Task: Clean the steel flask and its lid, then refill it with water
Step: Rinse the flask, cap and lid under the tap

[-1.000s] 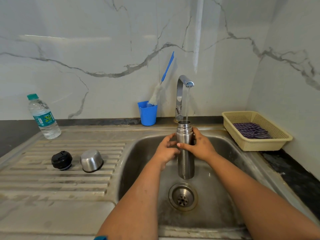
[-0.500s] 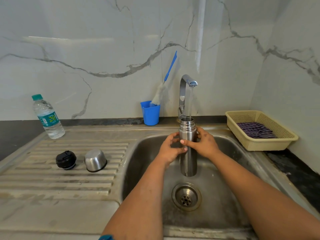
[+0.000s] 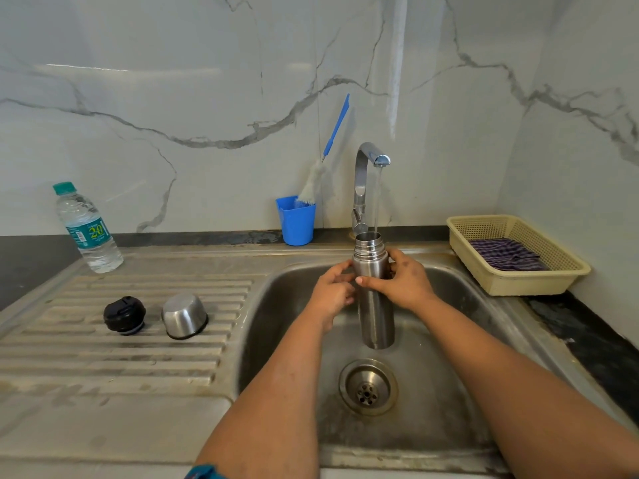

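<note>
The steel flask (image 3: 375, 316) stands upright above the sink basin (image 3: 449, 392), its open mouth under the tap (image 3: 366, 167), from which a thin stream of water runs into it. My right hand (image 3: 403, 281) grips the flask's upper body from the right. My left hand (image 3: 332, 292) holds it from the left, fingers curled against its side. The black inner lid (image 3: 124, 315) and the steel cup lid (image 3: 184, 316), upside down, lie side by side on the ribbed drainboard at the left.
A plastic water bottle (image 3: 88, 229) stands at the drainboard's back left. A blue cup (image 3: 296, 221) with a bottle brush (image 3: 328, 150) sits beside the tap. A cream basket (image 3: 511, 281) with a checked cloth (image 3: 506, 254) is at the right. The drain (image 3: 368, 387) lies below the flask.
The flask and both hands stay under the running tap; my left fingers have shifted slightly on the flask. The camera view has drifted a little.
</note>
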A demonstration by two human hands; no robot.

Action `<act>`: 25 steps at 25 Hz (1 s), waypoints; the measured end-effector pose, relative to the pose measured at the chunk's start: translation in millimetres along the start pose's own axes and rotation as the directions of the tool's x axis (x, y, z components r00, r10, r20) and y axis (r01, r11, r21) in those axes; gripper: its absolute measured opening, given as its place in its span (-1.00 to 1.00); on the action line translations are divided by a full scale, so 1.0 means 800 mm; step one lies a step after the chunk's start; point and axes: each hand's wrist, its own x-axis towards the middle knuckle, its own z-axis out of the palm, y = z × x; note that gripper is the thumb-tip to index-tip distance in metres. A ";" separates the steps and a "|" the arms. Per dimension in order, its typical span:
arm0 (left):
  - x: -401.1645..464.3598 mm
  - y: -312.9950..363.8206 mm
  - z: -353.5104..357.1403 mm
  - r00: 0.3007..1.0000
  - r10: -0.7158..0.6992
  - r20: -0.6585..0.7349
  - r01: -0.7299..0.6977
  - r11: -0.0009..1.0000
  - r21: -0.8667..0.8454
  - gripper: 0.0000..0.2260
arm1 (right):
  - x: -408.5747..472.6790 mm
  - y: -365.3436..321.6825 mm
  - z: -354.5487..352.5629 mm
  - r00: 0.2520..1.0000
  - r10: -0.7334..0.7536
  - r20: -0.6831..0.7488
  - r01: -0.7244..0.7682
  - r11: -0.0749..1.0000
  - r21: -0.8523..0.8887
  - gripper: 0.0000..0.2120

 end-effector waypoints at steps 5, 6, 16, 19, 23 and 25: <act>0.007 -0.006 -0.008 0.971 0.043 -0.235 -0.045 0.999 -0.003 -0.54 | -0.002 -0.014 -0.010 0.996 0.023 -0.091 -0.018 0.999 0.047 -0.36; 0.007 -0.009 -0.011 0.966 0.043 -0.253 -0.042 0.999 0.010 -0.55 | 0.001 -0.021 -0.021 0.984 0.041 -0.172 -0.017 0.991 0.136 -0.42; -0.016 -0.001 -0.015 0.972 -0.204 -0.116 0.197 0.978 -0.073 -0.61 | -0.013 -0.013 -0.053 0.947 0.316 0.063 -0.309 0.835 0.455 -0.28; -0.031 0.009 -0.004 0.931 -0.329 0.161 0.342 0.938 -0.060 -0.66 | -0.033 0.003 -0.060 0.804 0.435 0.404 -0.593 0.635 0.496 -0.33; -0.034 0.003 0.000 0.863 -0.405 0.302 0.385 0.914 0.128 -0.53 | -0.044 0.021 -0.043 0.635 0.455 0.624 -0.732 0.611 0.300 -0.25; -0.034 0.000 -0.001 0.815 -0.484 0.319 0.452 0.875 0.173 -0.49 | -0.042 0.026 -0.037 0.584 0.459 0.669 -0.760 0.598 0.254 -0.26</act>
